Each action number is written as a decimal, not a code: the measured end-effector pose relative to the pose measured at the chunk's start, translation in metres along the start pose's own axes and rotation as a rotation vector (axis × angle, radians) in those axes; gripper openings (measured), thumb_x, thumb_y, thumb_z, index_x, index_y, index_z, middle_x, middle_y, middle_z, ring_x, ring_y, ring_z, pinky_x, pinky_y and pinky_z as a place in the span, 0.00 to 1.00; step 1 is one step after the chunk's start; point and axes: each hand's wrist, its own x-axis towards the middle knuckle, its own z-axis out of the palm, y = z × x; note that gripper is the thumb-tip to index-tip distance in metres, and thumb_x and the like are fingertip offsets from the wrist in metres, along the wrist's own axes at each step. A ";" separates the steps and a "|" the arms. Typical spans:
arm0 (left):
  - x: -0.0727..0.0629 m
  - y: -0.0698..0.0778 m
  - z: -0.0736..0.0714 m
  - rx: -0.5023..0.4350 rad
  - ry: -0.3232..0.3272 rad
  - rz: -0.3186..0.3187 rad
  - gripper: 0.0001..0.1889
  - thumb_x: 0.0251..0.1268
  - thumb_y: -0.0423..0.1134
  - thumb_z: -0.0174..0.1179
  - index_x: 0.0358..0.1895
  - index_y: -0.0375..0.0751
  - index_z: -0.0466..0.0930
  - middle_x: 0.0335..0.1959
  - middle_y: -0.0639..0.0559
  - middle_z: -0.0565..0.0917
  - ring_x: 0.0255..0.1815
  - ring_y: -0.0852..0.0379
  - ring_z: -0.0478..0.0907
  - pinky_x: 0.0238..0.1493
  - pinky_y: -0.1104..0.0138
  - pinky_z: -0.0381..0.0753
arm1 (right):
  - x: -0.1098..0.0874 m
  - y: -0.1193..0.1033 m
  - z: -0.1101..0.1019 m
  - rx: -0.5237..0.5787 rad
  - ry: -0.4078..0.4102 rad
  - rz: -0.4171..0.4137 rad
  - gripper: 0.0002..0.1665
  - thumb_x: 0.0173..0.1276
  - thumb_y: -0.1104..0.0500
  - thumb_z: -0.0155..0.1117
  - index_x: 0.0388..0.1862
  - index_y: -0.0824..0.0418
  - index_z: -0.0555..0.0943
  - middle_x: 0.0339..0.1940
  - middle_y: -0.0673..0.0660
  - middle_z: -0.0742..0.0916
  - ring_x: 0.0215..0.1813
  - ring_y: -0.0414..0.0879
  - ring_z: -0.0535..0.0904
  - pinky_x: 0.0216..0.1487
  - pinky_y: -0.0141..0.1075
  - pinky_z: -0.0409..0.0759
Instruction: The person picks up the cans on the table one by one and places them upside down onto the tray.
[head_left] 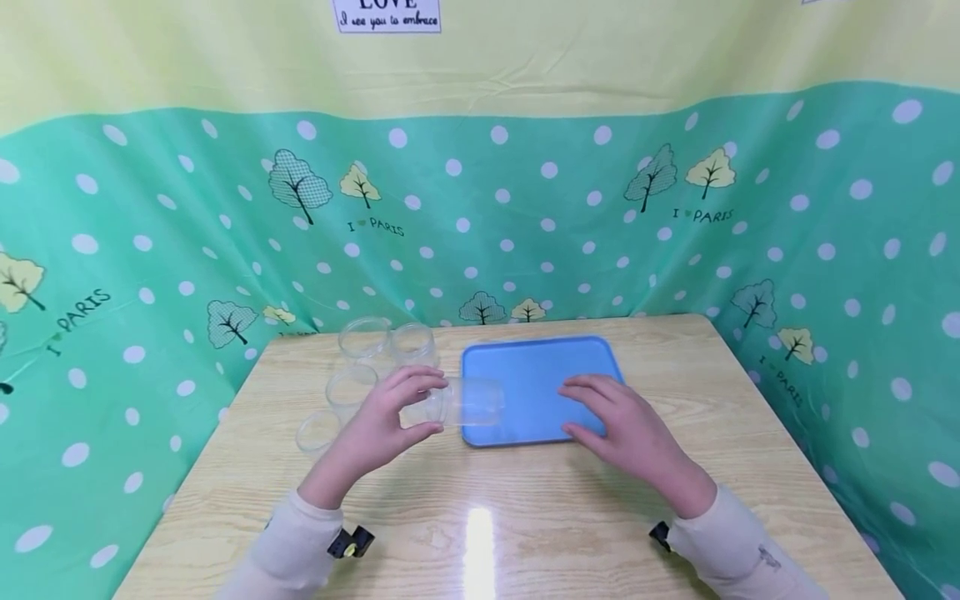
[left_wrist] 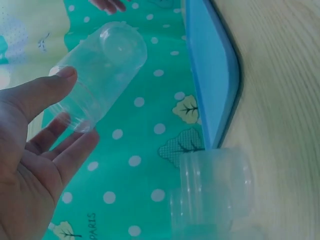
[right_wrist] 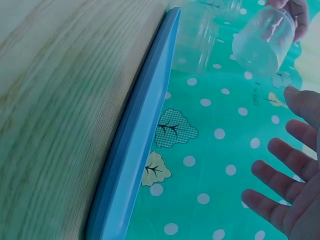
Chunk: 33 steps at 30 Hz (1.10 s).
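My left hand (head_left: 385, 421) grips a clear plastic jar (head_left: 474, 402) by its rim end, thumb on one side and fingers on the other. The jar lies sideways in the air, its base pointing right over the left part of a blue tray (head_left: 536, 387). In the left wrist view the same jar (left_wrist: 107, 70) looks empty. My right hand (head_left: 626, 425) hovers over the tray's right side with fingers spread and nothing held. Apart from the jar, that hand (right_wrist: 290, 185) touches nothing in the right wrist view.
Several other clear jars stand at the table's left: one at the back (head_left: 364, 337), one beside it (head_left: 412, 340), one nearer (head_left: 351, 386) and one at the front (head_left: 318, 431). A polka-dot curtain (head_left: 480, 208) encloses the wooden table (head_left: 525, 500) at back and sides.
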 end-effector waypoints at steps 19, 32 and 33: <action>0.002 0.014 0.024 -0.356 0.075 -0.124 0.30 0.54 0.27 0.76 0.62 0.36 0.79 0.64 0.47 0.77 0.65 0.51 0.77 0.61 0.59 0.83 | 0.000 -0.002 -0.004 0.082 0.017 0.027 0.38 0.60 0.50 0.80 0.69 0.53 0.78 0.66 0.50 0.81 0.68 0.47 0.76 0.68 0.38 0.77; -0.001 0.012 0.034 -0.455 0.082 -0.150 0.29 0.57 0.29 0.74 0.64 0.44 0.77 0.66 0.40 0.75 0.65 0.52 0.78 0.63 0.61 0.82 | 0.001 -0.006 -0.007 0.123 0.003 0.055 0.39 0.60 0.50 0.80 0.70 0.51 0.77 0.67 0.49 0.80 0.69 0.47 0.76 0.69 0.34 0.76; -0.001 0.012 0.035 -0.459 0.079 -0.152 0.29 0.58 0.29 0.74 0.64 0.44 0.77 0.66 0.39 0.75 0.66 0.52 0.78 0.63 0.61 0.82 | 0.001 -0.006 -0.007 0.127 0.002 0.056 0.39 0.60 0.51 0.80 0.70 0.51 0.77 0.67 0.49 0.80 0.69 0.47 0.76 0.69 0.34 0.76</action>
